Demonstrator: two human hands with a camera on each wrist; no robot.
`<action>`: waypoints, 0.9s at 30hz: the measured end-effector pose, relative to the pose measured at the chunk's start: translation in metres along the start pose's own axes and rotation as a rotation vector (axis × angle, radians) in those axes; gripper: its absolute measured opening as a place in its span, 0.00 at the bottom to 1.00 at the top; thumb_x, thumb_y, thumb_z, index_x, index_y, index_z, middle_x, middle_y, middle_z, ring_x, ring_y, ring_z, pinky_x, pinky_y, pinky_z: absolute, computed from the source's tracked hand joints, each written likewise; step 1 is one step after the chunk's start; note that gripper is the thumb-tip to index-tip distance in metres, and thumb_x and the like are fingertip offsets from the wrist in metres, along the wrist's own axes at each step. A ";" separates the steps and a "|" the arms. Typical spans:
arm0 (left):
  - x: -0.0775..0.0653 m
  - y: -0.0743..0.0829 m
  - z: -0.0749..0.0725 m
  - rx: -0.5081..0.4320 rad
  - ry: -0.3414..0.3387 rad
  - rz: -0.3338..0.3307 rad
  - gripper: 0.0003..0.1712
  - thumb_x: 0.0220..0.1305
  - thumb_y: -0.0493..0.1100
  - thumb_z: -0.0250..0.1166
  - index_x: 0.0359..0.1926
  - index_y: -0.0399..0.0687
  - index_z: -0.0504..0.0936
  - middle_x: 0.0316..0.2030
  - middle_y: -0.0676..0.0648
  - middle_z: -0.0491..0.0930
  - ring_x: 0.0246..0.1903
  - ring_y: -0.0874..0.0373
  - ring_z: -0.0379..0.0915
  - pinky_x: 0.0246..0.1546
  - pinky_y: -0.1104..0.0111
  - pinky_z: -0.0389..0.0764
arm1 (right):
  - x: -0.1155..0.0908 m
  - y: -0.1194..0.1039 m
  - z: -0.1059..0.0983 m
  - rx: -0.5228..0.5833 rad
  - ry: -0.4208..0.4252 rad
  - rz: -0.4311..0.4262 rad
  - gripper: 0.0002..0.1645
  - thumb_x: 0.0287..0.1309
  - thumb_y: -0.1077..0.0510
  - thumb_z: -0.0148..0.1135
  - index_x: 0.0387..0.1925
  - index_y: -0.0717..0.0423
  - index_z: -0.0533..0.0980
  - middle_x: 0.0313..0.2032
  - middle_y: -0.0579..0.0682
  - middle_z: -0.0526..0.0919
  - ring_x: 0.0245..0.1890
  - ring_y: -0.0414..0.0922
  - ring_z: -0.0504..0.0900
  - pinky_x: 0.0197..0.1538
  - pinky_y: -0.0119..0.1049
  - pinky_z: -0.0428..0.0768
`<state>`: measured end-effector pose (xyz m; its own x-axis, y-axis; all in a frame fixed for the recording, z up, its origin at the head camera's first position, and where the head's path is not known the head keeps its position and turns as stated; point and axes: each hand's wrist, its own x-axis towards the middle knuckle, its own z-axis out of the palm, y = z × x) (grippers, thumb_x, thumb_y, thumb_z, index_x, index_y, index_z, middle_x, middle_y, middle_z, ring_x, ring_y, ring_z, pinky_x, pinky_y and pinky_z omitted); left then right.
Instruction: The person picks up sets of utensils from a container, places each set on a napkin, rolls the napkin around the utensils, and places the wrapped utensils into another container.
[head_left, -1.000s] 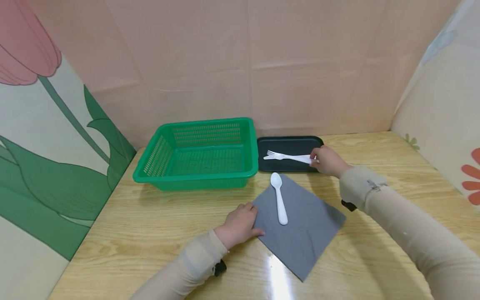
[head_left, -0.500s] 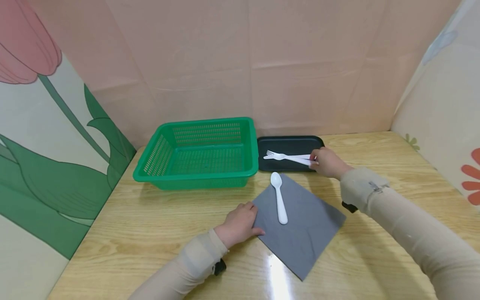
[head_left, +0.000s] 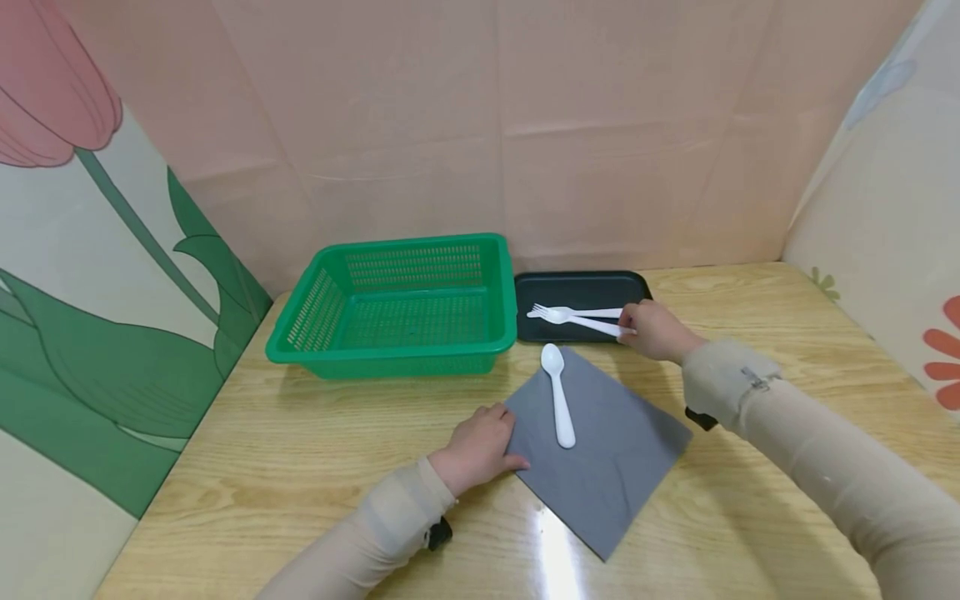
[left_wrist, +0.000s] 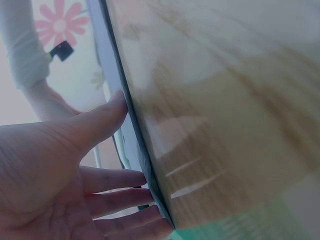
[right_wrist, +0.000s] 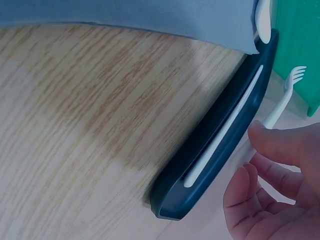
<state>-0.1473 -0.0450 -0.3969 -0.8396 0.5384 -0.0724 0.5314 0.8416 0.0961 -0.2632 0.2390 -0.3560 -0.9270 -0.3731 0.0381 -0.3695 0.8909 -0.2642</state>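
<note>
A white plastic fork [head_left: 592, 324] is pinched by its handle between the thumb and fingers of my right hand [head_left: 657, 330], over the front right of a black tray [head_left: 581, 287]. Still lying inside that tray is a white plastic knife [right_wrist: 225, 127], crossed by the fork in the head view. My left hand [head_left: 477, 450] rests at the left edge of a grey cloth napkin [head_left: 618, 442], thumb and outstretched fingers touching it. On the napkin a white plastic spoon [head_left: 561, 408] lies lengthwise, its bowl at the far corner.
A green plastic basket [head_left: 405, 362] with slotted sides stands left of the tray, right beside it. Everything is on a wood-grain table [head_left: 300, 483]. A pink sheet [head_left: 630, 150] rises behind, and printed panels flank both sides.
The right hand has drawn the fork's handle slightly toward the front, so it angles away from the knife and more of the knife shows. Left hand, napkin and spoon stay put.
</note>
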 end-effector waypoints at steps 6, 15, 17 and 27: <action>0.000 0.000 0.000 0.002 0.002 -0.001 0.34 0.54 0.62 0.64 0.50 0.39 0.77 0.46 0.46 0.76 0.44 0.54 0.74 0.40 0.69 0.79 | -0.002 0.002 0.002 0.005 -0.004 -0.002 0.09 0.53 0.64 0.62 0.33 0.68 0.74 0.29 0.60 0.77 0.32 0.51 0.74 0.38 0.46 0.74; 0.000 0.001 0.000 -0.003 -0.010 -0.004 0.34 0.54 0.62 0.64 0.51 0.39 0.76 0.48 0.45 0.76 0.45 0.53 0.74 0.42 0.68 0.79 | -0.004 0.006 0.002 0.003 0.006 -0.011 0.09 0.51 0.64 0.63 0.32 0.68 0.74 0.27 0.58 0.76 0.30 0.50 0.73 0.35 0.45 0.73; -0.001 0.001 -0.001 -0.002 -0.008 -0.003 0.34 0.54 0.62 0.64 0.51 0.39 0.76 0.48 0.45 0.76 0.45 0.53 0.74 0.42 0.68 0.79 | -0.004 0.006 0.002 0.003 -0.004 -0.004 0.09 0.52 0.64 0.62 0.32 0.68 0.74 0.27 0.58 0.76 0.30 0.50 0.73 0.35 0.45 0.73; -0.001 0.000 0.000 -0.005 0.007 0.001 0.35 0.54 0.62 0.65 0.51 0.38 0.76 0.48 0.45 0.76 0.45 0.53 0.75 0.41 0.68 0.79 | -0.005 0.004 0.002 0.004 -0.042 0.026 0.09 0.54 0.63 0.62 0.32 0.68 0.73 0.27 0.58 0.76 0.29 0.49 0.72 0.34 0.43 0.73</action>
<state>-0.1464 -0.0453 -0.3969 -0.8397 0.5391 -0.0650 0.5319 0.8408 0.1009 -0.2600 0.2442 -0.3590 -0.9328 -0.3604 -0.0092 -0.3449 0.8995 -0.2684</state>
